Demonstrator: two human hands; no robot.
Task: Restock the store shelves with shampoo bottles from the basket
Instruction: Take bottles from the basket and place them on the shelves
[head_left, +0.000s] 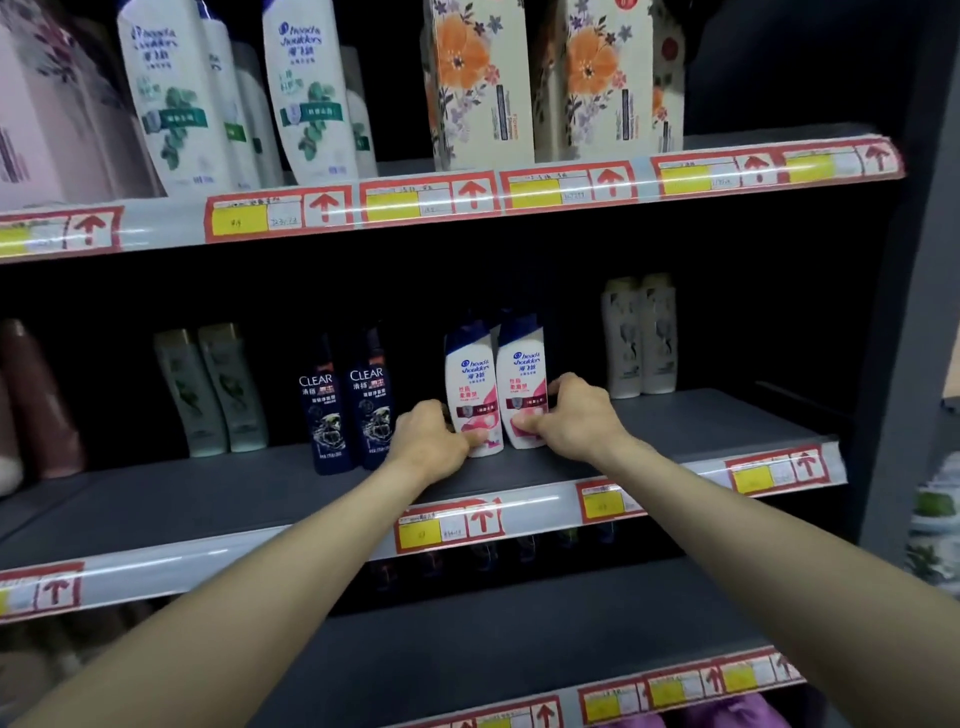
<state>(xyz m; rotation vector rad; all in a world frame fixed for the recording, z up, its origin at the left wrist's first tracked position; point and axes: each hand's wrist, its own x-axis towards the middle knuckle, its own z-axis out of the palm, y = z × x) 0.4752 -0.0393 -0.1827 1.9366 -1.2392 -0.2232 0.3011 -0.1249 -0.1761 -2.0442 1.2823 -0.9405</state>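
Shelf (208, 499) across mid-frame carries two upright white-and-pink shampoo bottles, side by side at centre. The left hand (431, 436) curls round the lower part of the left bottle (472, 382); the right hand (576, 415) grips the right bottle (522, 374) likewise. Two dark bottles (323, 410) stand just left of them.
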